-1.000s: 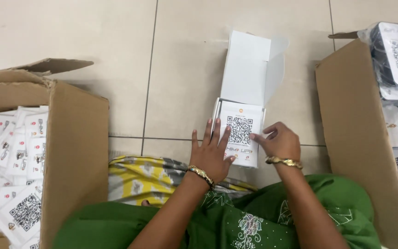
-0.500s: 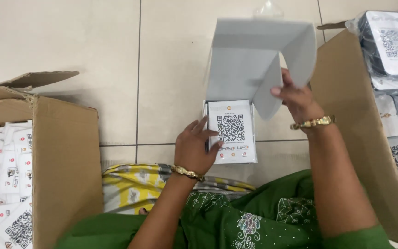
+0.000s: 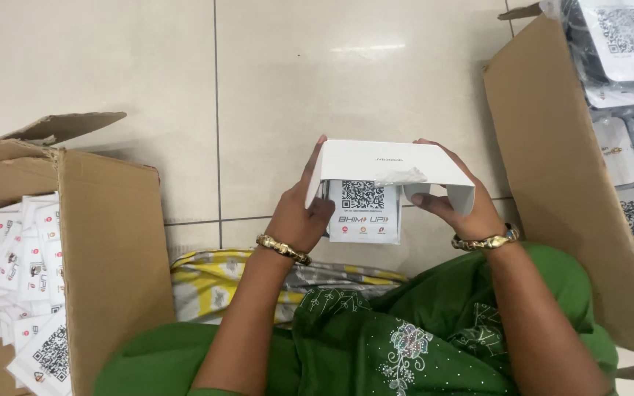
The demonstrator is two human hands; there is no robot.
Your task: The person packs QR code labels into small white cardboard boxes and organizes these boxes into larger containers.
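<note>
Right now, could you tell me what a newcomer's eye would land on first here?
At centre, the left hand and right hand hold a small white cardboard box, lid half folded over a white printed card. Open brown cardboard cartons flank them: the left carton holds white leaflets, the right carton wrapped packs.

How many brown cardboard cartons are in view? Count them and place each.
2. One open cardboard carton stands at the left, holding white printed packets. The other stands at the right, holding wrapped devices. Others may lie outside the frame.
</note>
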